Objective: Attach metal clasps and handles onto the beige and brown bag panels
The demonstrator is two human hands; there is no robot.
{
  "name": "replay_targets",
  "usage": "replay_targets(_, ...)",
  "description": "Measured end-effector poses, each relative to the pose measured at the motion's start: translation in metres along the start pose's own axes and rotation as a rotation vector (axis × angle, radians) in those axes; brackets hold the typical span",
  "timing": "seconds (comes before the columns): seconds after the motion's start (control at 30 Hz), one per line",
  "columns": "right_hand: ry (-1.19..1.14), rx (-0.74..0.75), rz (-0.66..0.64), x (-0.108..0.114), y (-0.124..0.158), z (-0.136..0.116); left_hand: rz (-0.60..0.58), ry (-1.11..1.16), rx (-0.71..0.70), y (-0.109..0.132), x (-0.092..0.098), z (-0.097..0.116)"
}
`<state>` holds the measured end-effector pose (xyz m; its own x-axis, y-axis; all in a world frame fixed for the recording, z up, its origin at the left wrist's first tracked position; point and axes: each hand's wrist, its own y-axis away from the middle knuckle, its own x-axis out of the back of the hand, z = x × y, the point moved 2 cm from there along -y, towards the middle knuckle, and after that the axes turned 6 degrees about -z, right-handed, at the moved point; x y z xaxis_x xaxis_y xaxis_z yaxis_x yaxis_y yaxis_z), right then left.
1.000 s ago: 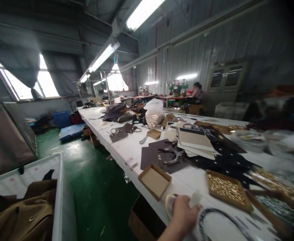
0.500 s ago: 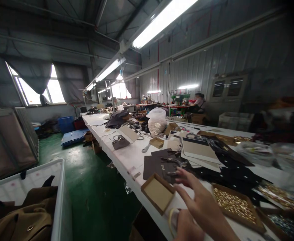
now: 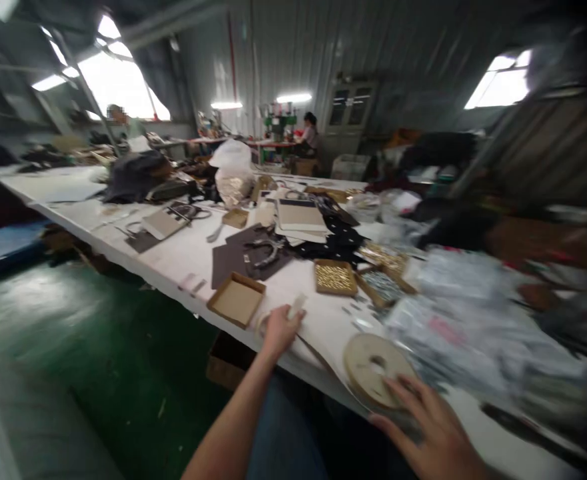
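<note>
Cream reel (image 3: 361,367): seen face up at the near edge of the white table (image 3: 301,279), its lower right overlapped in view by the right hand.
Right hand (image 3: 436,430): spread, with the thumb well parted from the fingers; whether the rim is touched cannot be told through the blur.
Left hand (image 3: 282,331): curled beside a pale ring (image 3: 260,325), a whitish piece (image 3: 298,304) by its fingertips; whether either is pinched cannot be told.
Reel risk: it could be tipped off the edge if its rim were pushed by the spread fingers without being gripped.
Brown tray (image 3: 237,300): stood just beside the ring, its flat bottom exposed; it could be knocked to the green floor (image 3: 138,347) if it were bumped by the left forearm.
Gold tray (image 3: 334,292): filled with small gold pieces (image 3: 334,275), which could be scattered if its wall were caught by a sweeping hand.
Silver tray (image 3: 368,292): set just beside the gold tray, heaped with silvery pieces (image 3: 384,285); the two kinds could be mixed by a spill.
White bag (image 3: 232,157): bulged with pale contents, farther back.
Plastic bags (image 3: 453,333): crumpled together on the right; their contents cannot be made out.
</note>
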<state>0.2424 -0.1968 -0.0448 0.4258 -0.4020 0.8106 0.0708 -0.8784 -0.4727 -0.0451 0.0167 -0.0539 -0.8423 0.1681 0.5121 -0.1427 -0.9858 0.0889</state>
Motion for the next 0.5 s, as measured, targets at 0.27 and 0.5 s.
replay_targets(0.27, -0.016, -0.043, -0.285, 0.011, -0.007, 0.012, -0.023, 0.005, -0.119, -0.004, -0.003, -0.005)
replay_targets(0.5, -0.059, 0.088, -0.177, -0.026, -0.075, 0.039, -0.029, 0.004, -0.083, -0.004, -0.006, -0.001)
